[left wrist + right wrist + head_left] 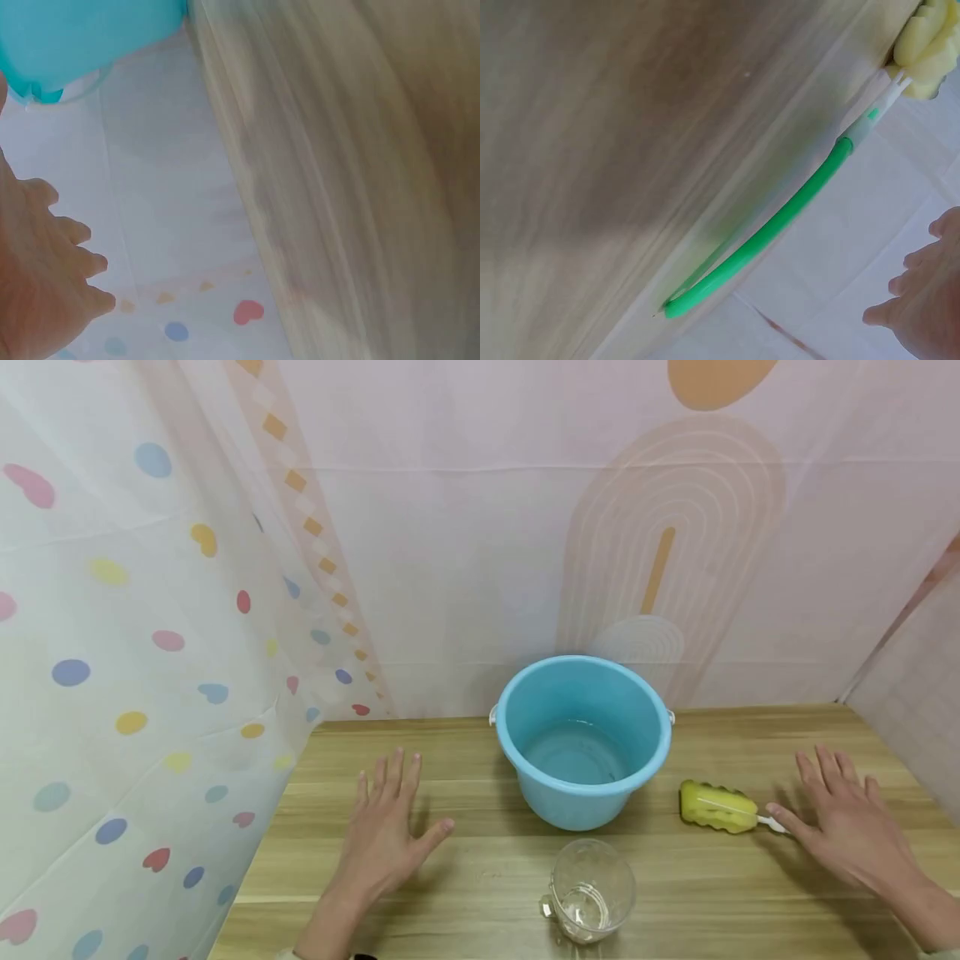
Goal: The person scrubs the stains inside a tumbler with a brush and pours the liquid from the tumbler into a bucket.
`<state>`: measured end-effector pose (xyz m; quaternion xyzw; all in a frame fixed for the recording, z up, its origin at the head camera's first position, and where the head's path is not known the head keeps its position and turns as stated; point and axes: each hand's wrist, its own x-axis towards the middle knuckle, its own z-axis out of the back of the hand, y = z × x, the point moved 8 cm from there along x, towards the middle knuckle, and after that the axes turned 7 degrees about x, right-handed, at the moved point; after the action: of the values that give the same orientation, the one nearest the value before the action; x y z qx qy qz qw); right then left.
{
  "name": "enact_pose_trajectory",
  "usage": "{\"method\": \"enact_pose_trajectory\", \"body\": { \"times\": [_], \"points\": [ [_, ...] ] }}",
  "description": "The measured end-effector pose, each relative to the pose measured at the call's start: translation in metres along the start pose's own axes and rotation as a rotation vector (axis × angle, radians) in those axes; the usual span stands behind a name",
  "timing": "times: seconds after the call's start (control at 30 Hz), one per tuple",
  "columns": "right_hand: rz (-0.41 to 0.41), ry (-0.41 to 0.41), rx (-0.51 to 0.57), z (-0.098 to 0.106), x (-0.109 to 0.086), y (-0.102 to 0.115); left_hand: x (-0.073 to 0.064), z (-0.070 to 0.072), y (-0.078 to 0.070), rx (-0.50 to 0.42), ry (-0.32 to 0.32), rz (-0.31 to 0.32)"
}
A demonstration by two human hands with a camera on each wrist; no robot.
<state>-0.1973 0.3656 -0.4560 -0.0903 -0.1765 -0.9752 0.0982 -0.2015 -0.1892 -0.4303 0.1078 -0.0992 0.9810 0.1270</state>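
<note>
My left hand (384, 839) is spread over the left part of the wooden table, fingers straight and nothing in it. To its right stand a light blue bucket (573, 806) with some water inside and, nearer to me, a clear glass mug (592, 889), upright with its handle to the left. On the right lies a sponge bottle brush (717, 807) with a yellow head. My right hand (851, 831) hovers above its handle, fingers spread, and hides most of it in the head view. The right wrist view shows the brush's green handle (761, 232) on the table, apart from the fingers.
The wooden table (465, 918) ends at the back against a pale patterned curtain (450, 568). Another curtain with coloured dots (135, 677) hangs along the left side. A whitish sheet (915, 693) borders the right edge. The bucket's white bail (82, 97) hangs down behind it.
</note>
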Motion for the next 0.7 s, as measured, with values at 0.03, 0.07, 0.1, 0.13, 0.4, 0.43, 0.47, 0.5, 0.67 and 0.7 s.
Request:
{"method": "enact_pose_trajectory", "body": {
  "times": [0.03,0.07,0.1,0.13,0.4,0.43,0.47,0.5,0.67,0.7],
  "points": [
    [-0.003,0.002,0.001,0.0,0.0,-0.001,-0.001,0.001,-0.003,-0.006,-0.01,-0.007],
    [-0.007,0.006,0.002,0.0,0.0,-0.001,-0.002,0.001,-0.006,-0.016,-0.017,-0.017],
    [-0.01,0.008,0.006,0.0,0.0,-0.002,-0.003,0.001,-0.009,-0.028,-0.023,-0.023],
    [-0.014,0.013,0.009,-0.001,-0.001,-0.003,-0.004,0.002,-0.012,-0.042,-0.03,-0.031],
    [-0.023,0.016,0.029,-0.002,-0.007,-0.008,-0.011,0.003,-0.039,-0.137,-0.088,-0.086],
    [-0.025,0.018,0.029,-0.002,-0.007,-0.009,-0.011,0.004,-0.042,-0.149,-0.094,-0.092],
    [-0.026,0.02,0.03,-0.003,-0.008,-0.009,-0.012,0.004,-0.044,-0.163,-0.1,-0.097],
    [-0.027,0.021,0.028,-0.003,-0.008,-0.009,-0.012,0.005,-0.046,-0.174,-0.106,-0.105],
    [-0.043,0.027,0.004,-0.003,-0.009,-0.012,-0.016,0.006,-0.055,-0.24,-0.129,-0.137],
    [-0.043,0.026,0.003,-0.003,-0.01,-0.012,-0.017,0.006,-0.057,-0.249,-0.134,-0.144]
  ]
}}
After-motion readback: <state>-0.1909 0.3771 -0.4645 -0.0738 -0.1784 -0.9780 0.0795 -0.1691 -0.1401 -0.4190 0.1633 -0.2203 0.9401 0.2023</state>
